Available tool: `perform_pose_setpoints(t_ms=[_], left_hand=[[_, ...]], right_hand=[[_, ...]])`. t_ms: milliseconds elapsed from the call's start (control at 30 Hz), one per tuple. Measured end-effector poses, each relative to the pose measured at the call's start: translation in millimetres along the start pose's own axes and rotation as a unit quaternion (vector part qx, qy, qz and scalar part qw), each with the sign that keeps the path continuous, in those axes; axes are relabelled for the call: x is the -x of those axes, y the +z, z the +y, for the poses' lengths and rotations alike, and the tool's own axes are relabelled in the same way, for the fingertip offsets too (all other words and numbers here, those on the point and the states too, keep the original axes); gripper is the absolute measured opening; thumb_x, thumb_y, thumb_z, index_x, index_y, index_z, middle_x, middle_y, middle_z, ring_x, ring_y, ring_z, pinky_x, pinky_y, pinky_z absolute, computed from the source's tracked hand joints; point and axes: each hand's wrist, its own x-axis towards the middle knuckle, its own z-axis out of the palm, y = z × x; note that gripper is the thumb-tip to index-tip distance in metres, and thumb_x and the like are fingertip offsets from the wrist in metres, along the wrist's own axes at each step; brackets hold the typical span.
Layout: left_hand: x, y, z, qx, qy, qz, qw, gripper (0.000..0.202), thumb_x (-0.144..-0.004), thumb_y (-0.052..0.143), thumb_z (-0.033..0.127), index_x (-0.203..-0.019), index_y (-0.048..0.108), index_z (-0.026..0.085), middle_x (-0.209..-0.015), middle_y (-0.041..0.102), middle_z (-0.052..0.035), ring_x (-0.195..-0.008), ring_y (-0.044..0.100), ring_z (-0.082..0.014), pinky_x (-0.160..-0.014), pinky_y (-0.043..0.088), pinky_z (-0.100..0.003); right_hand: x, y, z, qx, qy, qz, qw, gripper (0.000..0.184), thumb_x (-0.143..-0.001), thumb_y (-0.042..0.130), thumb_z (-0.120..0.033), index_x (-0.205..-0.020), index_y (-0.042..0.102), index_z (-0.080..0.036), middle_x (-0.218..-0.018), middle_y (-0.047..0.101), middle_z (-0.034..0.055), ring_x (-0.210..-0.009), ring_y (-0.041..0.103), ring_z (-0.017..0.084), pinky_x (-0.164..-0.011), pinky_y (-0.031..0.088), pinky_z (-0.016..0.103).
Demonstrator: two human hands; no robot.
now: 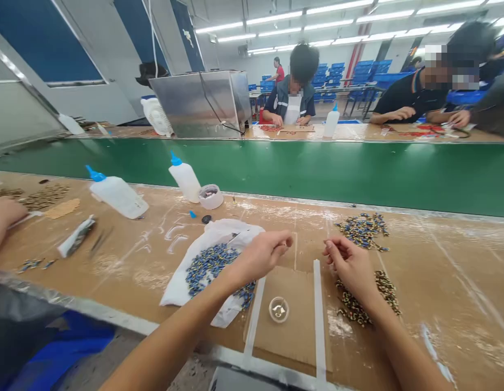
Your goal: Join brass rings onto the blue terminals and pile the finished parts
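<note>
Far left of the table: a co-worker's hand, then a blue-tipped bottle lying tilted, a second bottle leaning by a tape roll. Next, white bag spread out, blue-and-gold pieces heaped on it. Left hand is just past the bag, grip pinched; can't tell from here if it has a part. Below, between the hands: clear cup on cardboard. Right hand: fingers curled, grip contents unclear to me. Blue-and-gold pile beyond it, dark-and-brass pile beside its wrist.
</note>
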Motion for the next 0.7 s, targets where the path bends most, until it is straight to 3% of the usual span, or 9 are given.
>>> perform_pose_setpoints(t_ms=[67,167,333,467,567,700], left_hand=[[-12,17.5,-2,0.020,0.033,-0.004,0.999,0.019,-0.087,0.045,0.009,-0.088,0.061,0.018,-0.079,0.061,0.0001,-0.072,0.052,-0.0126,-0.069,0.037,-0.024],[-19,38.8,-11,0.038,0.025,-0.014,0.999,0.016,-0.084,0.052,0.009,-0.084,0.065,0.017,-0.080,0.065,-0.0015,-0.075,0.056,-0.0142,-0.071,0.038,-0.025],[-12,48.8,-29,0.044,-0.043,0.013,0.998,0.018,-0.084,0.054,0.010,-0.084,0.071,0.017,-0.080,0.063,-0.0038,-0.079,0.058,-0.0172,-0.070,0.039,-0.026],[-8,46.2,-37,0.075,-0.052,0.042,0.995,0.024,-0.086,0.053,0.012,-0.087,0.075,0.020,-0.083,0.063,-0.0045,-0.080,0.058,-0.0172,-0.070,0.041,-0.027],[-9,49.8,-39,0.121,-0.029,0.042,0.991,0.025,-0.086,0.052,0.010,-0.089,0.075,0.019,-0.089,0.068,-0.0043,-0.081,0.060,-0.0161,-0.071,0.042,-0.026],[-12,61.8,-40,0.146,-0.023,0.032,0.989,0.025,-0.083,0.053,0.007,-0.091,0.076,0.016,-0.083,0.071,-0.0038,-0.073,0.060,-0.0143,-0.069,0.043,-0.026]], right_hand=[[1,1,-7,-0.013,-0.004,0.001,1.000,0.035,-0.091,0.054,-0.053,-0.090,0.063,-0.019,-0.074,0.068,0.0057,-0.059,0.061,0.017,-0.053,0.047,0.027],[5,2,-20,-0.054,-0.001,-0.038,0.998,0.032,-0.092,0.054,-0.050,-0.093,0.063,-0.019,-0.076,0.068,0.0045,-0.061,0.059,0.015,-0.055,0.046,0.026],[16,11,-35,-0.105,0.027,-0.227,0.968,0.030,-0.093,0.056,-0.046,-0.094,0.065,-0.018,-0.079,0.067,0.0031,-0.065,0.057,0.012,-0.061,0.045,0.024],[27,25,-36,-0.093,0.049,-0.353,0.930,0.031,-0.083,0.070,-0.043,-0.103,0.067,-0.019,-0.089,0.068,0.0028,-0.072,0.056,0.012,-0.066,0.044,0.024],[32,36,-35,-0.075,0.048,-0.384,0.919,0.031,-0.076,0.077,-0.042,-0.095,0.070,-0.018,-0.085,0.068,0.0015,-0.066,0.052,0.011,-0.060,0.040,0.022],[35,41,-34,-0.047,0.019,-0.371,0.927,0.025,-0.079,0.075,-0.041,-0.091,0.073,-0.019,-0.081,0.066,0.0011,-0.064,0.049,0.011,-0.058,0.037,0.022]])
